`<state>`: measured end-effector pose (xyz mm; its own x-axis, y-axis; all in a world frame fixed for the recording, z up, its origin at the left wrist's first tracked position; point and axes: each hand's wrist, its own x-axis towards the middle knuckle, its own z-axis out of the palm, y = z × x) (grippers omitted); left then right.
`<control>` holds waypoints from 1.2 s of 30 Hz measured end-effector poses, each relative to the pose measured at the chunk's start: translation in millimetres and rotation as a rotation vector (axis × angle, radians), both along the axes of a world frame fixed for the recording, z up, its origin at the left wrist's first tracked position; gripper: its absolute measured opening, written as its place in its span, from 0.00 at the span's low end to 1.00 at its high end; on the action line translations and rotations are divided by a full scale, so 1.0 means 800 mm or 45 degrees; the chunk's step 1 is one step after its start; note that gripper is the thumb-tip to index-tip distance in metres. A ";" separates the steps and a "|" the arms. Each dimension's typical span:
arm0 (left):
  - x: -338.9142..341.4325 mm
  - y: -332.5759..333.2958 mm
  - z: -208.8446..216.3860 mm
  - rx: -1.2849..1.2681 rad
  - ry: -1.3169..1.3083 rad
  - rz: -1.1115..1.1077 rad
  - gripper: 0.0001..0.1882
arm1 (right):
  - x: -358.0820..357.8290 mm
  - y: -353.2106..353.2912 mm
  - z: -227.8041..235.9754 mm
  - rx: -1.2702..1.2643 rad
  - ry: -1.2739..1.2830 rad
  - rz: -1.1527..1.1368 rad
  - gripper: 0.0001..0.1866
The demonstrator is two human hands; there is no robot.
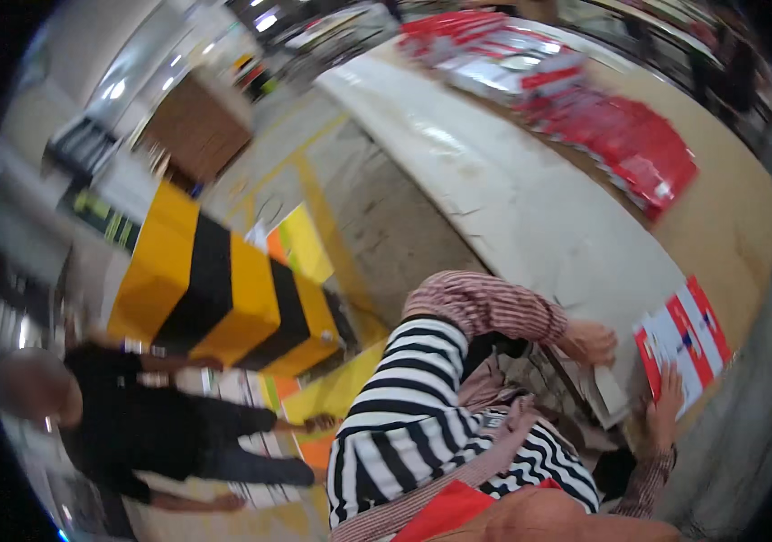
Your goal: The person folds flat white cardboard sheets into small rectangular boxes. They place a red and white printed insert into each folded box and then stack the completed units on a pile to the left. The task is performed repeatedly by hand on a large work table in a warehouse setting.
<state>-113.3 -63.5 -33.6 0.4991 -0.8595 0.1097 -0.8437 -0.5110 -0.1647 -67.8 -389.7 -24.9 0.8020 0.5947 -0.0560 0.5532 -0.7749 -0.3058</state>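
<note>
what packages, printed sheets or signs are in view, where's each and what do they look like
Printed sheet: flat on the table's near end, under the right hand; rectangular, white with red bands.
Flat packages: spread along the table's far end; red and silvery white.
Hazard-marked block: on the floor at left; yellow with black stripes.
Left hand: at the table edge.

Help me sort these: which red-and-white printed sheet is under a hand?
The single red-and-white printed sheet near the table's end, under the right hand; the others lie piled far up the table, untouched.

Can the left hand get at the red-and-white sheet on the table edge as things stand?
Probably yes, with a reach. The left hand rests on the pale table edge, apart from the red-and-white sheet; nothing lies between. The right hand already touches the sheet's lower edge.
</note>
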 end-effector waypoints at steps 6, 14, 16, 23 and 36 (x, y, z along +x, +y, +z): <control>0.071 -0.042 0.004 -0.115 0.501 0.152 0.12 | -0.005 -0.058 -0.051 0.962 -0.243 -0.253 0.39; 0.231 -0.018 -0.042 -0.089 1.186 0.219 0.30 | 0.012 -0.006 -0.049 -0.271 -0.612 0.163 0.40; 0.235 0.021 -0.027 -0.124 1.361 0.513 0.33 | 0.004 -0.013 -0.047 -0.113 -0.518 0.083 0.32; 0.134 0.130 -0.048 -0.560 1.130 0.959 0.21 | 0.006 0.010 -0.041 0.461 0.037 -0.012 0.18; 0.014 0.088 -0.035 -0.298 0.159 0.521 0.38 | 0.064 0.168 -0.062 0.806 0.065 0.434 0.20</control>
<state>-101.9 7.1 -61.3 0.8125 -0.5498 0.1941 -0.5721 -0.8158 0.0840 -16.7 -255.1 -74.4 0.5717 0.7423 0.3496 0.7058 -0.2275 -0.6709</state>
